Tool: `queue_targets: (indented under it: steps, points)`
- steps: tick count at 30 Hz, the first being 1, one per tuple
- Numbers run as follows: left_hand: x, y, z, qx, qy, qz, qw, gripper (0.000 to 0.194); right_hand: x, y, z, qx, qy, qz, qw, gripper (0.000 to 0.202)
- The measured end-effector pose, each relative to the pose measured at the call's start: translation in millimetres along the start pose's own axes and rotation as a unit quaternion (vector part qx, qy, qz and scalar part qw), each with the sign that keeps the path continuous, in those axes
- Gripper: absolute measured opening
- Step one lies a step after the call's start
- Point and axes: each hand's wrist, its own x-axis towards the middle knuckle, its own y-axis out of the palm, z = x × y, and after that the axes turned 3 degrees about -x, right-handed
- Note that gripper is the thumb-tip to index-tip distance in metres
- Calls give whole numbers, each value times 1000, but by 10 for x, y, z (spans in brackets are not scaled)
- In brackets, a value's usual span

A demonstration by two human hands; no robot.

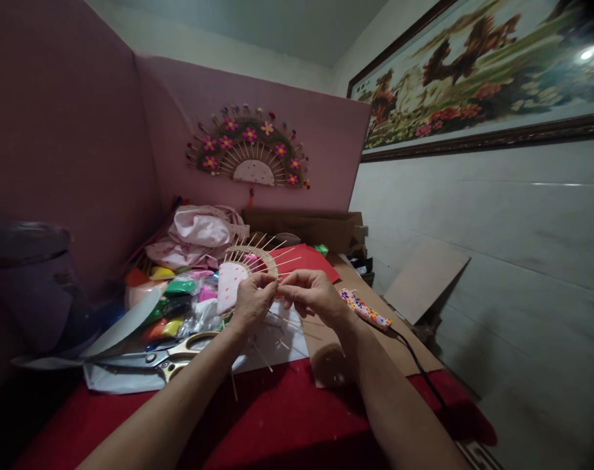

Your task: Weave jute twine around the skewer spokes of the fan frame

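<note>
A half-round fan frame of thin sticks [231, 285], with a white, red-dotted centre and a band of twine woven across the sticks, is held upright over the table. My left hand [254, 301] is closed on the twine band at the frame's lower right side. Close beside it, my right hand [312, 294] pinches with thumb and fingers at the same edge; what is between its fingertips is too small to make out. Several stick ends poke out below my hands.
Gold-handled scissors [174, 356] and colourful clay packs [172, 307] lie left. A flower-patterned glue gun [365, 309] with a black cord rests on cardboard [399, 336] at right. Behind are red paper [309, 258], pink cloth [203, 228] and a finished fan [252, 147] on the pink board.
</note>
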Motion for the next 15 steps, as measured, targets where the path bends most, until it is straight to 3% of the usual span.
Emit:
queue_targets:
  steps: [2,5,6,8,15]
  points:
    - [-2,6,19,1,-4,10,1000,19,52,39,-79,-126,-31,-107,986,9]
    - [-5,9,49,11,-1,18,1000,19,72,89,-148,-375,-71,-204,901,6]
    - [-6,8,56,14,0,19,1000,19,69,99,-155,-429,-73,-217,874,6]
    - [-9,7,66,22,4,23,999,19,59,108,-156,-480,-72,-219,847,7]
    - [-2,-9,91,45,19,33,998,19,64,109,-188,-514,-84,-197,830,11]
